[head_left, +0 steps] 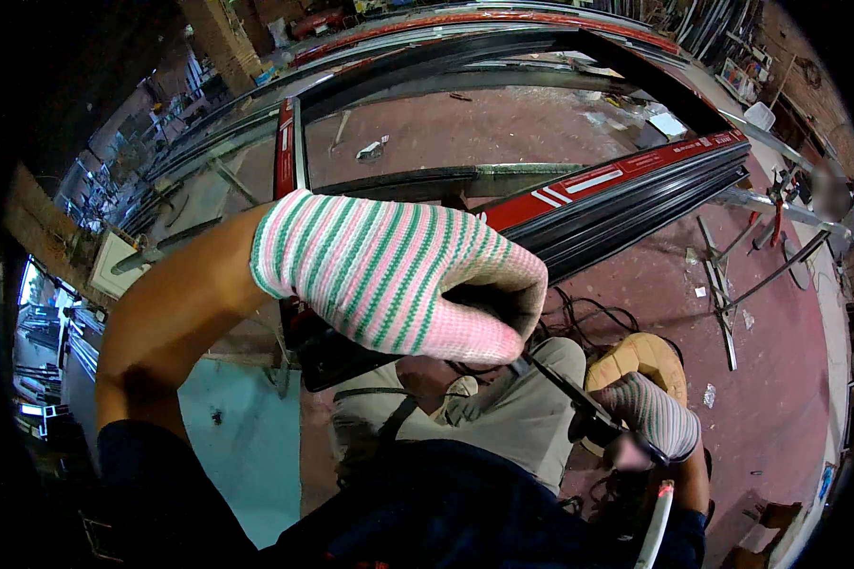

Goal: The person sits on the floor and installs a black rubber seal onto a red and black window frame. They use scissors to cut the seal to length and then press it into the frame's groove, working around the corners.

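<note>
My left hand (pixel 399 275), in a knitted glove with pink, white and green stripes, is curled at the centre. Its thumb and fingertips close near the thin end of a long black tool (pixel 569 387); the curled fingers hide whatever lies between them. My right hand (pixel 655 417), also in a striped glove, is wrapped round the tool's other end at lower right. The tool's exact kind cannot be made out. Just beyond my left hand lies a black metal frame with red film (pixel 617 180), its near bar made of ribbed profiles. Part of that bar is hidden behind the glove.
A tan ring-shaped roll (pixel 640 356) rests beside my right knee. Black cables (pixel 588 308) lie on the reddish floor. Metal stands and tools (pixel 721 284) are at the right. A white tube (pixel 657 526) rises at the lower edge. Long profiles (pixel 484 24) line the far side.
</note>
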### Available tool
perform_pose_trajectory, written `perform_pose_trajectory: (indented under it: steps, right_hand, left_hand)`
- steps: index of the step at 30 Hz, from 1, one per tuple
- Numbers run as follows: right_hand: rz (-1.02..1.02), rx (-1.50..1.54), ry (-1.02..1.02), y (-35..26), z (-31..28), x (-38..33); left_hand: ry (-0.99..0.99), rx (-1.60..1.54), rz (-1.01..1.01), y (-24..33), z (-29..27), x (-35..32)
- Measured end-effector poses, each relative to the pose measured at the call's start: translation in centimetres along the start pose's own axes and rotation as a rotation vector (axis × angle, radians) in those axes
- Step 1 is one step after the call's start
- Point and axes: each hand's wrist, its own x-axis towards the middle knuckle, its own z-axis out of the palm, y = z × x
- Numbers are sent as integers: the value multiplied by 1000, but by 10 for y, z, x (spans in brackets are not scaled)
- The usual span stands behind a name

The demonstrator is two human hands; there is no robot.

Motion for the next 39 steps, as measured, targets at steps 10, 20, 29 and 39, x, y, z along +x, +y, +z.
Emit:
perform_pose_trajectory:
  steps: [10, 20, 29, 39]
  right_hand:
    - [12, 1196, 375, 20, 60, 23]
    - [-198, 1148, 233, 4, 77, 67]
    - [-196, 985, 230, -7, 73, 71]
    - [-282, 1002, 258, -4, 78, 79]
  left_hand:
    - [632, -279, 140, -1, 23, 16]
    - [891, -265, 79, 4, 43, 10]
    - [907, -506, 112, 2, 46, 10]
    - [912, -375, 49, -1, 53, 11]
